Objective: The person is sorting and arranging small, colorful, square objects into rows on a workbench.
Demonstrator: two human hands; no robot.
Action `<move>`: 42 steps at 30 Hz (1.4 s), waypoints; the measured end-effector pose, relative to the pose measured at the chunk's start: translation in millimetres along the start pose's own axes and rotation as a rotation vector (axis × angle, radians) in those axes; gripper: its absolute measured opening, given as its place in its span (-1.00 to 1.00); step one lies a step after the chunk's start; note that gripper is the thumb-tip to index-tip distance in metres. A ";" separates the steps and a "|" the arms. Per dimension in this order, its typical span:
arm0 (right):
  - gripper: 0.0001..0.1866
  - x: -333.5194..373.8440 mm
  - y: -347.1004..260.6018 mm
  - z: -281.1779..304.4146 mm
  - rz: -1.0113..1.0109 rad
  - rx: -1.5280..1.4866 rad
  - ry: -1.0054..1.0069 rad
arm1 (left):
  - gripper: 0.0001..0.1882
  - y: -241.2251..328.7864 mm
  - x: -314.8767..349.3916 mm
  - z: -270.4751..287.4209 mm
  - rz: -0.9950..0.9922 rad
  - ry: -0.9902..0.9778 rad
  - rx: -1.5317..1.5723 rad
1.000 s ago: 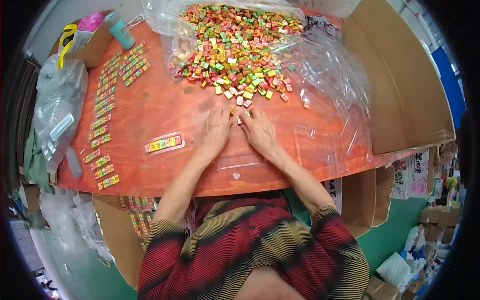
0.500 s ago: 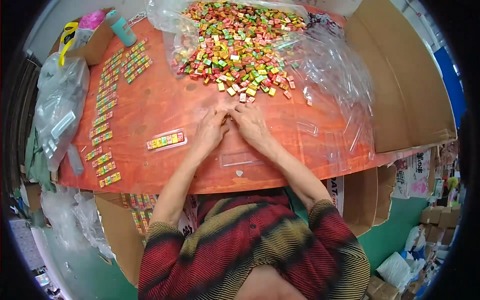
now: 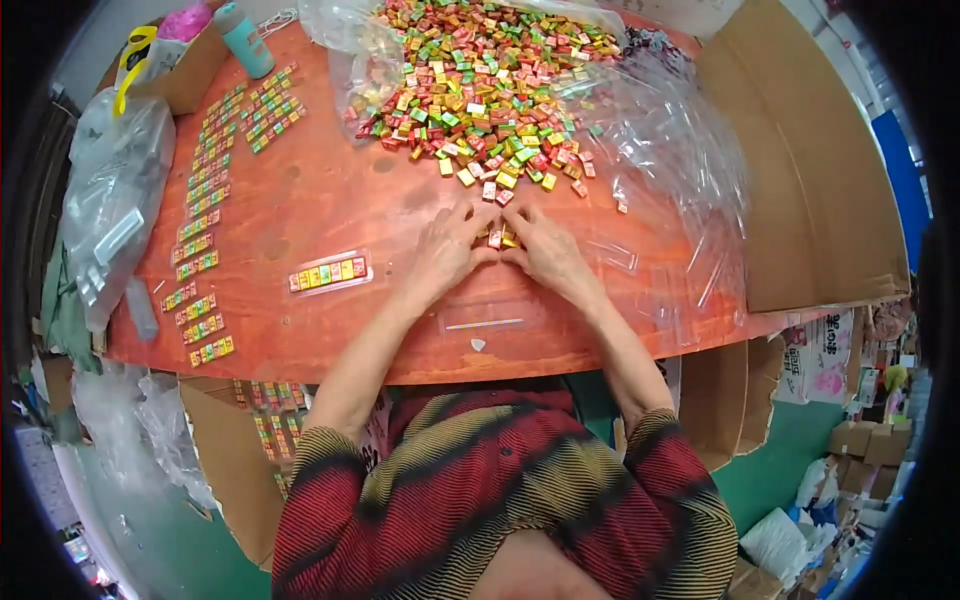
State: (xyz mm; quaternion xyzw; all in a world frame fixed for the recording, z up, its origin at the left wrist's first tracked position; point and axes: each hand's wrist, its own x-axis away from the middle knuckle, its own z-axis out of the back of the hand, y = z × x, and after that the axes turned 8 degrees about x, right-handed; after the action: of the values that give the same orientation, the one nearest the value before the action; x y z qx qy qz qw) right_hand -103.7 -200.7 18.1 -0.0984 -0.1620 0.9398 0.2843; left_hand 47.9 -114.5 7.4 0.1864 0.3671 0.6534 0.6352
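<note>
A few small square candies (image 3: 497,238) are pinched together between left hand (image 3: 443,252) and right hand (image 3: 548,255), lined up near the tabletop's (image 3: 330,205) front edge above an empty clear tray (image 3: 487,317).

table (image 3: 330,210) under grip: reddish wood, worn matt. candy pile (image 3: 480,90) just past fingertips: glossy wrappers. clear plastic bag (image 3: 680,160) right of grip, shiny, crinkly. cardboard (image 3: 810,190) beyond, matt brown.

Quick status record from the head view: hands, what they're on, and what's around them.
left hand: left hand flat on the orange tabletop, fingertips at a few small square candies
right hand: right hand likewise, fingertips meeting the left's
nearby: clear empty plastic sleeve, filled candy strip
beyond: loose pile of coloured candies
</note>
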 end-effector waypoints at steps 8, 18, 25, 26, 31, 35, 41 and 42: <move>-0.75 9.1 -4.8 -11.3 0.026 0.007 0.259 | -0.68 -1.0 0.7 -9.3 -0.027 0.118 -0.046; -0.85 10.6 -22.5 -11.0 -0.153 -0.182 0.312 | -0.75 -9.0 7.2 -5.0 -0.019 0.143 -0.016; -0.82 3.7 -34.2 -29.5 -0.275 0.154 0.097 | -0.68 -6.9 16.0 14.1 0.061 0.043 -0.034; -0.82 4.3 -32.2 -27.2 -0.254 0.165 0.146 | -0.67 -10.1 15.2 15.3 0.063 0.029 -0.008; -0.90 -10.7 -40.1 -21.4 -0.071 0.013 0.261 | -0.64 -16.4 18.2 16.2 0.084 0.037 0.018; -0.91 -32.2 -41.7 -33.4 0.144 0.103 0.301 | -0.67 -18.3 19.8 23.8 0.049 0.071 -0.049; -0.90 -28.4 -49.8 -48.8 0.174 0.265 0.371 | -0.76 -19.7 18.3 34.1 0.249 0.056 -0.043; -0.89 -27.1 -50.9 -48.1 0.168 0.274 0.382 | -0.78 -21.0 18.4 33.1 0.233 0.081 -0.048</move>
State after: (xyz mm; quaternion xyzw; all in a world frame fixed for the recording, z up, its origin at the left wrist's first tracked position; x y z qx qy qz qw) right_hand -42.5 -164.1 -5.7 -0.2481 0.0326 0.9377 0.2412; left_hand 83.8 -90.3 10.2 0.1859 0.3527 0.7383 0.5440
